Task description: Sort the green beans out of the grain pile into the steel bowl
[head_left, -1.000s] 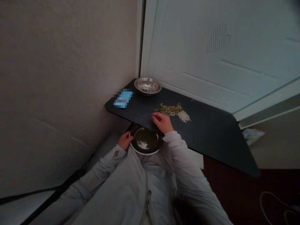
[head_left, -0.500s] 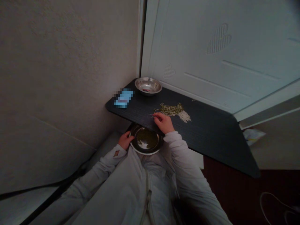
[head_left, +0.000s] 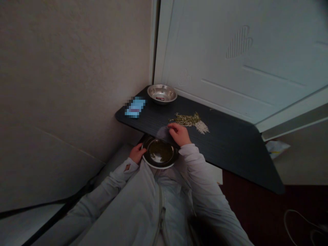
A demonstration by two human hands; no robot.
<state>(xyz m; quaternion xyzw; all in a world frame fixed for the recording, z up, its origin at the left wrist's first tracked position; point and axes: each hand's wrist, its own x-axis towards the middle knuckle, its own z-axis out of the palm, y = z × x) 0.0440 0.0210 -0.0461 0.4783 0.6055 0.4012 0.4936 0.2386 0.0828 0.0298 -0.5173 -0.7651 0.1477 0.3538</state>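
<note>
My left hand point(head_left: 137, 153) is closed on the left rim of a metal bowl point(head_left: 160, 166), thumb on top, held over my lap under the table's front edge. Small green grains, apparently beans, cover much of the bowl's bottom. My right hand point(head_left: 179, 133) rests at the table edge above the bowl, its fingers bent together in a pinch. What lies between the fingertips is too small to make out. A faint greyish blur shows just left of them. Beyond the hand lies a mixed heap of green and white grains point(head_left: 186, 119), joined to a white rice-like pile point(head_left: 202, 127).
The dark table point(head_left: 230, 153) stands against a white door point(head_left: 205, 44). At its back left sits a second metal bowl point(head_left: 162, 92) with a small red label inside. A pixelated blue object point(head_left: 135, 107) lies near the left corner. A white cable point(head_left: 288, 222) is on the floor.
The right hand's pinched fingers have barely shifted, and a greyish blur now shows beside them. The left hand, the bowl and the grain piles look the same.
</note>
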